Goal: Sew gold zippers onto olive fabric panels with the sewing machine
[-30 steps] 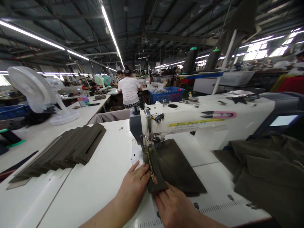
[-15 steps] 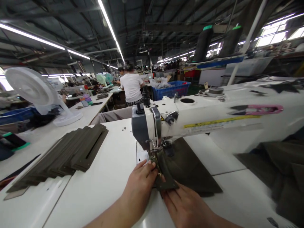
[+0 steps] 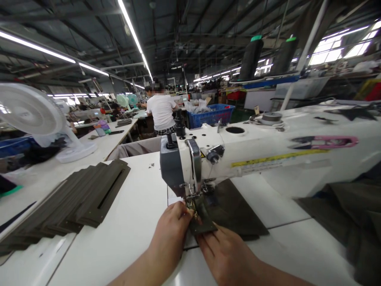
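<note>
A white sewing machine [image 3: 190,163] stands before me, its needle area over a dark olive fabric piece [image 3: 205,227]. Close to the presser foot, my left hand [image 3: 169,228] has its fingers curled and pinches the left edge of that piece, beside something brass-coloured that looks like zipper teeth. My right hand [image 3: 229,252] grips the near end of the same piece, fingers partly hidden underneath. A wider dark fabric panel [image 3: 238,212] lies flat on the table to the right of the needle.
Overlapping dark fabric pieces with slots [image 3: 74,194] lie at left. Further left stands a white fan [image 3: 74,151]. Pink-handled thread snips [image 3: 330,142] rest on the machine arm. More dark cloth [image 3: 345,214] is heaped at right. A person in white [image 3: 160,111] is beyond, near a blue crate [image 3: 211,116].
My left fingers have drawn from a flatter spread into a curled pinch by the presser foot. My right hand still holds the near end. The camera view has shifted slightly.
</note>
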### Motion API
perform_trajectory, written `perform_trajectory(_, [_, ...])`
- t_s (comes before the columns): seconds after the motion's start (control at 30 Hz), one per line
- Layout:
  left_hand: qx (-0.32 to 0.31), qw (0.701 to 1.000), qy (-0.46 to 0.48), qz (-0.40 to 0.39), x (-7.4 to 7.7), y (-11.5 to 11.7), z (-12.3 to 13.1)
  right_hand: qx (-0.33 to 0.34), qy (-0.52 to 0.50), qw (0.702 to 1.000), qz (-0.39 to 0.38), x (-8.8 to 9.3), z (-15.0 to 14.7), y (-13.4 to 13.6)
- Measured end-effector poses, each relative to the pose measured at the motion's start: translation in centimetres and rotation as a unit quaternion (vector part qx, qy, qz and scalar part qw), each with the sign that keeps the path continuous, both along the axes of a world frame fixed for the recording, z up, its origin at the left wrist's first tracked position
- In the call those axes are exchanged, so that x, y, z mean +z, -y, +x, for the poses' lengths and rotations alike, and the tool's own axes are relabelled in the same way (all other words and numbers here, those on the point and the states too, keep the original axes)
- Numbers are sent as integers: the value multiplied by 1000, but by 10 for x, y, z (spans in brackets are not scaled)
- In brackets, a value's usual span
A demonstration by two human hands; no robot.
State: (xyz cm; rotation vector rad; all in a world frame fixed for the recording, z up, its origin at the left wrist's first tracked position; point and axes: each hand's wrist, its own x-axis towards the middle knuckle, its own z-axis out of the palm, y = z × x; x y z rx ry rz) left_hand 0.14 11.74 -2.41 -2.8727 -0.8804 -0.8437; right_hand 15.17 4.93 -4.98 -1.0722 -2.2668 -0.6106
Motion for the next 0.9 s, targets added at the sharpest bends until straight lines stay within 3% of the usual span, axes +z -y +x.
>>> perform_trajectory(0.5, [28, 999, -18, 20, -2, -3, -1, -19, -27, 999, -10, -3, -5, -5])
perform_trajectory(0.9, [4, 1000, 6, 24, -2, 0, -4, -25, -66, 997, -34, -5, 0, -7])
